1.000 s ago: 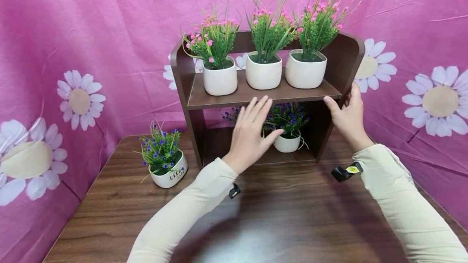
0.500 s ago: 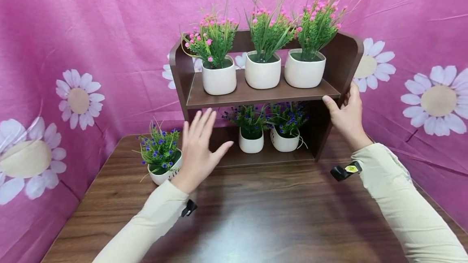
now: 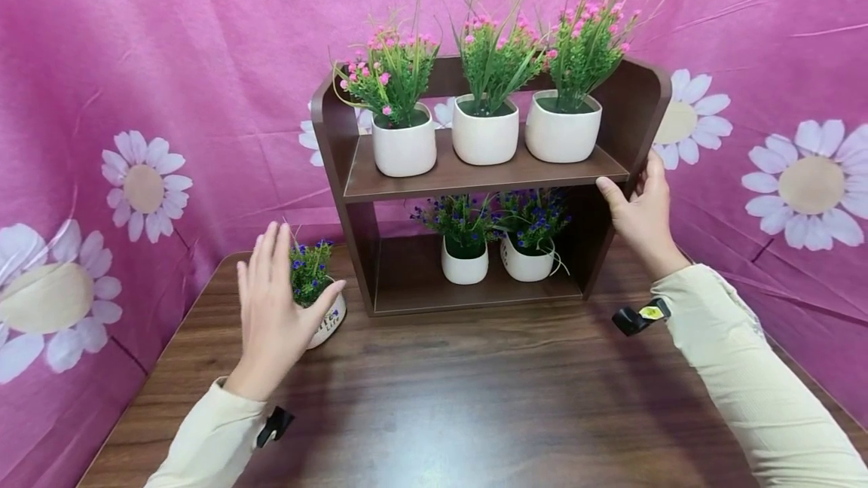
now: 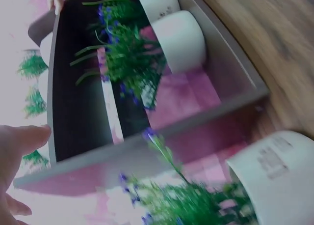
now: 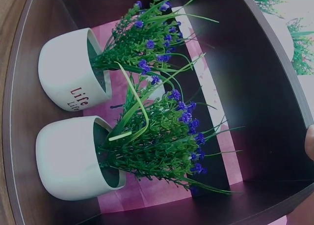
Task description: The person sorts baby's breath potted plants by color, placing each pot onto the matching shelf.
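Observation:
A dark brown two-tier shelf (image 3: 420, 185) stands on the table. My right hand (image 3: 644, 221) holds its right side panel, thumb at the front edge of the upper board and fingers round the outside. With straight fingers and spread thumb, my left hand (image 3: 274, 307) is in front of a white potted plant with blue flowers (image 3: 310, 269), hiding part of it; whether they touch I cannot tell. In the left wrist view that pot (image 4: 279, 178) stands beside the shelf. Two more blue-flowered pots, a left one (image 3: 465, 262) and a right one (image 3: 527, 260), are on the lower tier.
On the upper tier stand three white pots with pink flowers: left (image 3: 404, 147), middle (image 3: 485, 134) and right (image 3: 564, 130). Behind the wooden table (image 3: 434, 398) hangs a pink cloth (image 3: 224, 36) printed with large white daisies.
My left hand has moved left from in front of the shelf to the blue-flowered pot on the table, uncovering the lower tier. My right hand has stayed on the shelf's side.

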Demonstrator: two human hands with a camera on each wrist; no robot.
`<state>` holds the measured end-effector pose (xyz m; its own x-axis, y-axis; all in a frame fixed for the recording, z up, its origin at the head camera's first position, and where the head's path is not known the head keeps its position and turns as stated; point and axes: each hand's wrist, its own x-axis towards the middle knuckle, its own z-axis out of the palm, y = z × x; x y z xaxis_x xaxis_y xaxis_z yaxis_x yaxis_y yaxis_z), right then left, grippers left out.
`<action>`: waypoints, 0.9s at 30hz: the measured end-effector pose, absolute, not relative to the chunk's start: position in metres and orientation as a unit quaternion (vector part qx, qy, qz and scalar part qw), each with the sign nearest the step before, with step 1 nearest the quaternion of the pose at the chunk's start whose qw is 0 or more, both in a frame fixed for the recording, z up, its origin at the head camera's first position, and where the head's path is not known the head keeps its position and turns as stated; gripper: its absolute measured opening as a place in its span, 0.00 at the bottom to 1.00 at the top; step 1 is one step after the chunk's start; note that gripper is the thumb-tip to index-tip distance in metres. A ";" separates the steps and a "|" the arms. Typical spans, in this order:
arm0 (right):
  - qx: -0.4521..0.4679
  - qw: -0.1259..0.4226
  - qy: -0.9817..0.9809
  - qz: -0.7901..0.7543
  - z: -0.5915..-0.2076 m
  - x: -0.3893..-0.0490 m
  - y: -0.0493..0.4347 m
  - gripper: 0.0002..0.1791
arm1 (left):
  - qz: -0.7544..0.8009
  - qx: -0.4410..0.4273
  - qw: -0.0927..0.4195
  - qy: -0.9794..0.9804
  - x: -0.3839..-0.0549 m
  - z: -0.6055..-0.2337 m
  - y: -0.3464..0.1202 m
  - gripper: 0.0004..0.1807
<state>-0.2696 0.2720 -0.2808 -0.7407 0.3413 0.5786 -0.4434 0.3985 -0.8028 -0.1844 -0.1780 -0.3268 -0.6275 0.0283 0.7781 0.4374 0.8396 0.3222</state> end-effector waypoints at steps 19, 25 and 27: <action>0.030 0.359 -0.759 0.543 -0.281 -0.270 0.272 0.37 | -0.363 -0.051 0.378 -0.850 -0.159 -0.364 -0.234 0.73; 0.027 0.356 -0.761 0.541 -0.281 -0.270 0.274 0.38 | -0.397 -0.022 0.314 -0.862 -0.164 -0.384 -0.241 0.75; 0.029 0.354 -0.760 0.544 -0.278 -0.266 0.271 0.37 | -0.403 -0.010 0.286 -0.869 -0.166 -0.390 -0.243 0.73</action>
